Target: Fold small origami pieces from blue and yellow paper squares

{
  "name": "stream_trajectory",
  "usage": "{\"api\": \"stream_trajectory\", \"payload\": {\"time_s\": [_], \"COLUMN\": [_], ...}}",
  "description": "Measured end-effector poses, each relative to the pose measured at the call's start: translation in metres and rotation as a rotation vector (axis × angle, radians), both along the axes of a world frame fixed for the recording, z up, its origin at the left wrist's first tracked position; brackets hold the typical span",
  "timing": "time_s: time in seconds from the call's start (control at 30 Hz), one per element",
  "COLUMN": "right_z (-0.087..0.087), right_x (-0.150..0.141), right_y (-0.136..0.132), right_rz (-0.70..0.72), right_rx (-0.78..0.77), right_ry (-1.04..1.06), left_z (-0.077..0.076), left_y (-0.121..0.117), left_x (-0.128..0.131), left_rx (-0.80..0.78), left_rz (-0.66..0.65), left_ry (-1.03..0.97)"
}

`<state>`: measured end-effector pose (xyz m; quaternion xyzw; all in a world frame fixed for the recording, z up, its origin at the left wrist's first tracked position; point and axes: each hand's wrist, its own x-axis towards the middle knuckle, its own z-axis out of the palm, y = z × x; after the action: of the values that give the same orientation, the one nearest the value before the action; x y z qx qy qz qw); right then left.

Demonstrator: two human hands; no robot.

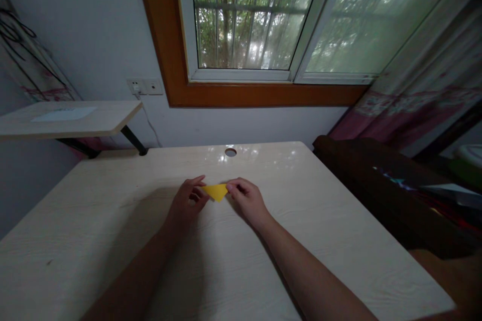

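Observation:
A small folded piece of yellow paper, triangular with one point towards me, is between my two hands over the middle of the table. At its right corner, my right hand pinches the paper between thumb and forefinger. My left hand has the left corner among its fingers, with the forefinger stretched out above the paper. The exact contact of the left fingertips is partly hidden.
The pale wooden table has a round cable hole near its far edge. A raised shelf with a white sheet stands at the back left. Beyond are a wall socket and a window; dark furniture stands right.

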<state>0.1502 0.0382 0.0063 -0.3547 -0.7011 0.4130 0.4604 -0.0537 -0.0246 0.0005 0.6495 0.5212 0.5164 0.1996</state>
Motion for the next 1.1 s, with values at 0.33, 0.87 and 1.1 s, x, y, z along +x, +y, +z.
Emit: {"api": "stream_trajectory", "payload": {"time_s": [0.33,0.87,1.1], "right_z": [-0.0026,0.0042,0.0047], "right_x": [-0.0011,-0.0029,-0.0015], "right_y": [-0.0009,-0.0059,-0.0042], "right_rz": [0.026,0.075,0.038], "right_rx": [-0.089,-0.140,-0.088], "right_ry": [0.003,-0.008,-0.063], "left_z": [0.0008,0.0018,-0.0019], "left_y": [-0.0018,-0.0026,-0.0021], "left_x": [0.0015,-0.0020,-0.0003], "left_rx": [0.024,0.000,0.018], "left_rz": [-0.073,-0.100,-0.115], "left_ry": [0.185,0.285,0.286]}}
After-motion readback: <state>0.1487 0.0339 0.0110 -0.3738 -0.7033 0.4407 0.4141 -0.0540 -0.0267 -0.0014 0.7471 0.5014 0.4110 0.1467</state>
